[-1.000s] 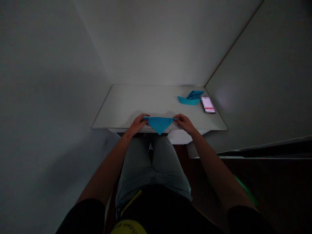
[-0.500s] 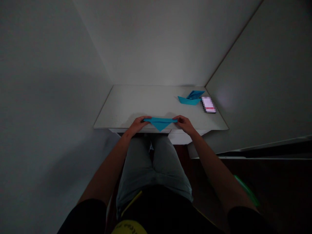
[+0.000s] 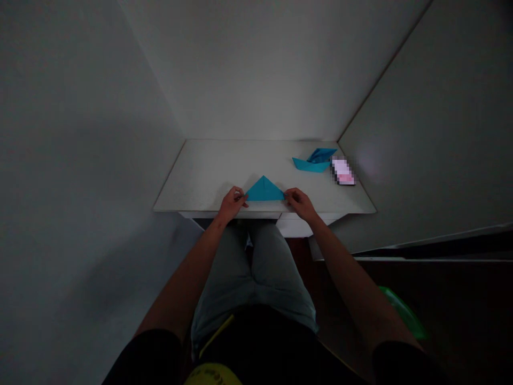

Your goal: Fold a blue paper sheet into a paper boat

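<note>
A sheet of blue paper (image 3: 265, 190), folded into a wide triangle with its peak toward the wall, is at the front of the white desk. My left hand (image 3: 233, 203) pinches its left corner between thumb and fingers. At the opposite corner, the fingers of my right hand (image 3: 300, 202) are closed on the paper too. A short crease line runs down from the peak.
Farther back on the right of the white desk (image 3: 216, 166) sits a blue paper boat (image 3: 311, 164), with a darker blue folded piece (image 3: 323, 154) behind it. Beside them lies a phone (image 3: 343, 171) with a blurred screen. Walls border the desk at the back and sides.
The folded paper has turned over: its point faced me and now faces the wall. My hands have come slightly closer together. The boat and phone stay put.
</note>
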The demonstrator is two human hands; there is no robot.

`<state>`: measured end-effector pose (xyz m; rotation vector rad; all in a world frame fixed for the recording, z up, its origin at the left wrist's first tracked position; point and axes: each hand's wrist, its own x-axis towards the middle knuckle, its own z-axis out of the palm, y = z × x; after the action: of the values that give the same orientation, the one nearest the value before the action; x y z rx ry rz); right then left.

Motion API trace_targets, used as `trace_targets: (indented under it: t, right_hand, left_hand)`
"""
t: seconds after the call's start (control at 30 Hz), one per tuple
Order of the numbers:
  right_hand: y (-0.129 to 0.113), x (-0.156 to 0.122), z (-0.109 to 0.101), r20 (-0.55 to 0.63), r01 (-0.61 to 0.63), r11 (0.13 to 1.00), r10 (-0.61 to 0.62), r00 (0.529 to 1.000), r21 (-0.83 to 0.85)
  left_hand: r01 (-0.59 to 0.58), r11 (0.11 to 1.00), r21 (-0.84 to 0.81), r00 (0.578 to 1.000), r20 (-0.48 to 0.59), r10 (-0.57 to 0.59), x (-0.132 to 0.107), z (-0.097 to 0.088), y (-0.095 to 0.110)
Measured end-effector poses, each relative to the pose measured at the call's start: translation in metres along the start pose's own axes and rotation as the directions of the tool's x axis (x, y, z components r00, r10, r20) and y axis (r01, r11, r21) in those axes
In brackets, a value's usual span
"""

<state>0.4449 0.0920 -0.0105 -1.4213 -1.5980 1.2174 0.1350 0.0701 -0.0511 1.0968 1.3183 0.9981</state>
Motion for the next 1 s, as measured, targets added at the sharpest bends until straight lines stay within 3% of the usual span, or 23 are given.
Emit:
trace_targets:
  t: [0.1,0.23,1.0]
  right_hand:
    - [0.001,-0.002,-0.002,0.020,-0.029,0.999,0.029,0.999,-0.041]
    - [-0.002,-0.006,-0.003,0.038,-0.068,0.997,0.069,0.997,-0.027]
    - [0.001,-0.005,-0.003,-0.033,-0.047,0.996,0.045,0.998,-0.081]
  left_hand:
    - [-0.021,1.000,0.006,0.998,0.054,0.021,-0.001,-0.004,-0.001]
    - [-0.039,0.990,0.136,0.994,0.107,0.024,-0.003,-0.012,-0.002]
    - [-0.028,0.982,0.185,0.998,0.064,0.017,-0.008,-0.008,0.006]
